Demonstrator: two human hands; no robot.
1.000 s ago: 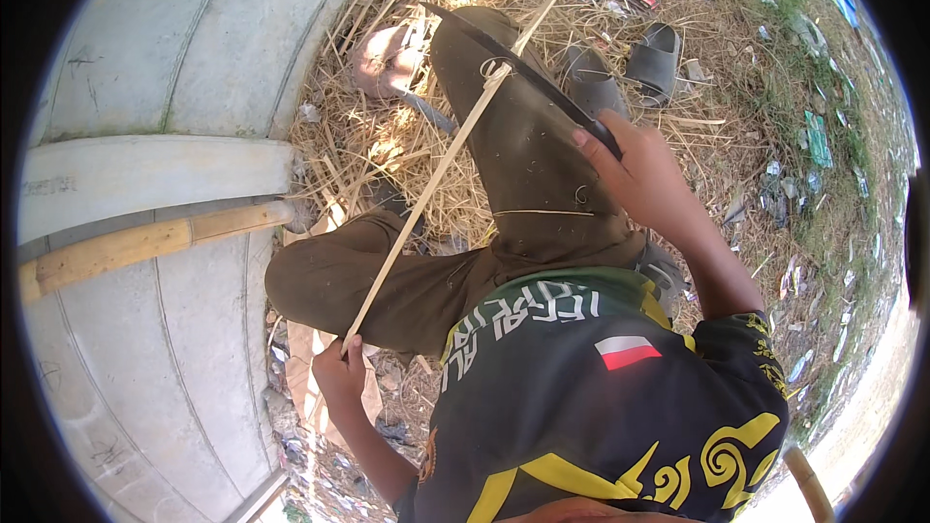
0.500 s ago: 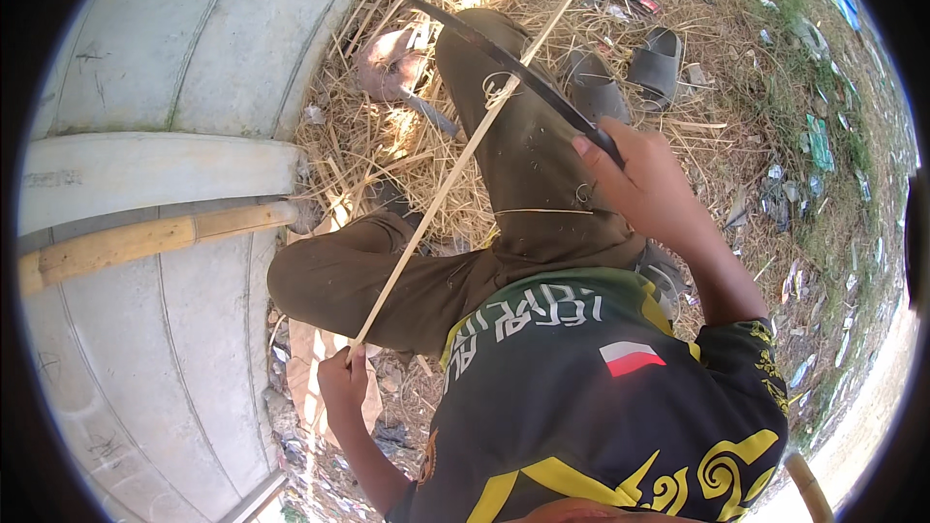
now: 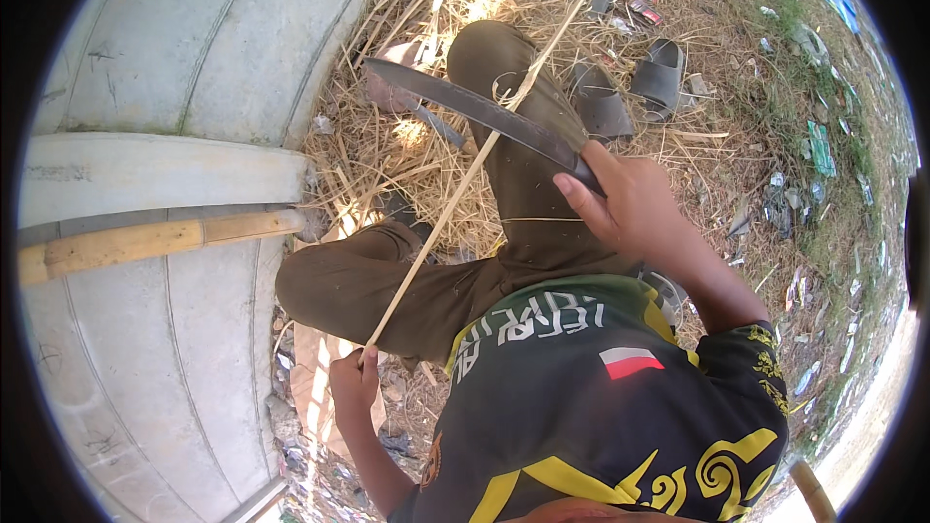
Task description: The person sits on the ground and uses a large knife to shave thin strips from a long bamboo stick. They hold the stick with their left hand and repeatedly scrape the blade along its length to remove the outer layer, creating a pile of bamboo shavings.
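knife (image 3: 484, 112), one, occupies right hand (image 3: 635, 201); left hand (image 3: 355, 384) holds one strip (image 3: 466, 185).

Left hand (image 3: 355, 385) is held low, fingers (image 3: 340, 372) curled, thumb (image 3: 370, 359) raised | right hand (image 3: 630, 196) is placed farther forward, fingers curled, thumb outstretched | forearms (image 3: 719, 283) are spread

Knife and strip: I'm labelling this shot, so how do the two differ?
The knife is dark; the strip is pale. The knife's blade is broad; the strip is narrow. The right hand holds the knife, the left hand the strip. Both are long and cross in view.
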